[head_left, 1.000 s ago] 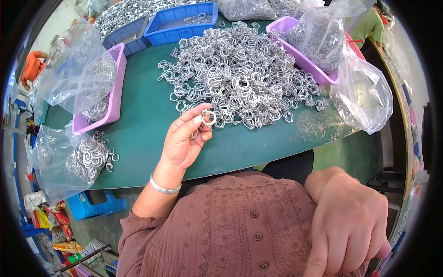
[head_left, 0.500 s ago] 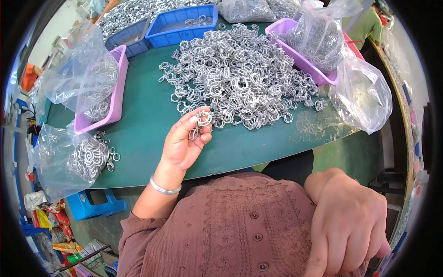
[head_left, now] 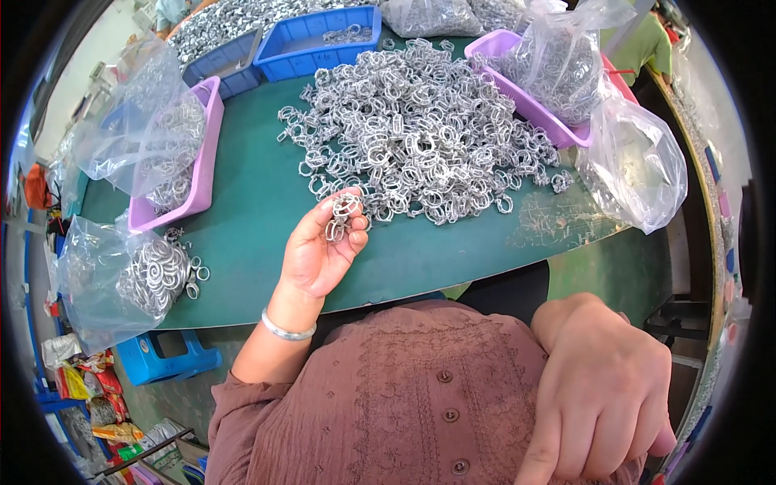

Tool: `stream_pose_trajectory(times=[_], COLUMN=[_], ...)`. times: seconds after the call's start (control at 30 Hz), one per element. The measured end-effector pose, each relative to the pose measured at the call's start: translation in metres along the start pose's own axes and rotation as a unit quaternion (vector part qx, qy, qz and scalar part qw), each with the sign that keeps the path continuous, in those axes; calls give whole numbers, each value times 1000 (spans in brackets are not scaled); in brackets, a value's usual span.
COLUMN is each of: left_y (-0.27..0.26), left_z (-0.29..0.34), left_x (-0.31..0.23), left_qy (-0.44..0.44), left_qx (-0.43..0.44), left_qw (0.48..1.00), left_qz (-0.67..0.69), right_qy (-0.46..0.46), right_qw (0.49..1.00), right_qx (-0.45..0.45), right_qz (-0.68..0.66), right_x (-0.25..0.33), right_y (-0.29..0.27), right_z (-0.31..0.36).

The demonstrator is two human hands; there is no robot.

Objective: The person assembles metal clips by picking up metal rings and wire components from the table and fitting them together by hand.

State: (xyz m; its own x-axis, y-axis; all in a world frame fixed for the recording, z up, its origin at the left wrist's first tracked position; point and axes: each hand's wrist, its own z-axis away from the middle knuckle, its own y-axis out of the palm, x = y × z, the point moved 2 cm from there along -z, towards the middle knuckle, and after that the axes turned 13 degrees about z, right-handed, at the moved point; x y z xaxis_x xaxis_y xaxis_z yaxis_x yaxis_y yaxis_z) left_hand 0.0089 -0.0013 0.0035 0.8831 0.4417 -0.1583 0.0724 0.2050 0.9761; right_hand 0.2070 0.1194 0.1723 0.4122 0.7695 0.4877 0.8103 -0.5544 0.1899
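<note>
My left hand (head_left: 311, 257) is raised over the near edge of the table. Its thumb and fingers close around a few silver metal ring buckles (head_left: 346, 208). Just beyond it a large heap of similar buckles (head_left: 420, 137) lies loose on the green tabletop (head_left: 250, 242). Low on the right, close to the camera, my right hand (head_left: 606, 388) shows its back, fingers bent downward and pressed together. Its index fingertip runs off the lower edge, and whatever it may hold is hidden.
A purple tray (head_left: 206, 153) with bagged buckles is at left, beside a plastic bag of silver rings (head_left: 153, 279). Another purple tray (head_left: 537, 121) stands right, blue bins (head_left: 315, 61) at the back. A blue stool (head_left: 170, 360) is below. A person in green (head_left: 638, 48) is at far right.
My left hand has shifted slightly left and turned the buckles in its fingers. My right hand has moved a little left and down.
</note>
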Motion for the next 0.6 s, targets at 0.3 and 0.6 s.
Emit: stream_pose_trajectory(times=[0.3, 0.6], left_y=[0, -5], left_z=[1, 4], left_x=[-4, -3], left_qy=[-23, 25], left_qx=[55, 29], left_qw=[998, 998], left_qz=[19, -40], right_qy=[19, 297], right_qw=[996, 370], right_qx=[68, -238], right_qz=[-45, 847], right_x=[3, -19], right_y=[-20, -154], right_z=[-19, 61])
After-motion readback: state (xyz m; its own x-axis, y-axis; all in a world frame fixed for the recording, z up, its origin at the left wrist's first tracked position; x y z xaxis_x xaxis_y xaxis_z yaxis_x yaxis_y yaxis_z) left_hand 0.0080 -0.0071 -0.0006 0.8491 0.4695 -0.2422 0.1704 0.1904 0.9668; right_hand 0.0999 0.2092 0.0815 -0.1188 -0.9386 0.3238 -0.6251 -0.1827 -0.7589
